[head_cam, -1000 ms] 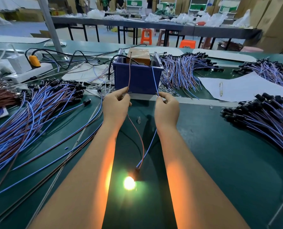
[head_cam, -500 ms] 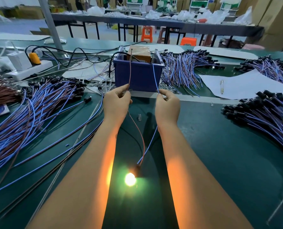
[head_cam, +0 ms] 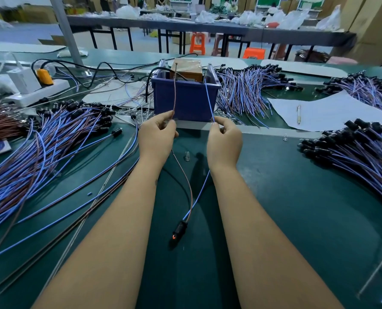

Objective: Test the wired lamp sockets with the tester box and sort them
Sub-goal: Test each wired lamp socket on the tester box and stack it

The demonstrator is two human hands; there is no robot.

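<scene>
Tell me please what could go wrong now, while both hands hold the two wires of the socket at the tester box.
1. The left hand pinches the thin brown wire and the right hand the thin blue wire near the blue plastic tester box; fingers could touch live ends.
2. The black lamp socket glows only faintly, so the result may be misjudged.
3. Loose wire bundles beside it could snag it.

The tester box (head_cam: 186, 101) stood on the counter (head_cam: 297, 208), behind both hands. The left hand (head_cam: 156, 137) was left of the right hand (head_cam: 224, 143). The lamp socket (head_cam: 179, 229) lay between the forearms, nearer to the person. Wire piles (head_cam: 40, 148) lay at the left and the right. A power strip (head_cam: 37, 92) lay far left, and a paper sheet (head_cam: 328, 112) with a pen (head_cam: 298, 114) on it lay right of the box.
</scene>
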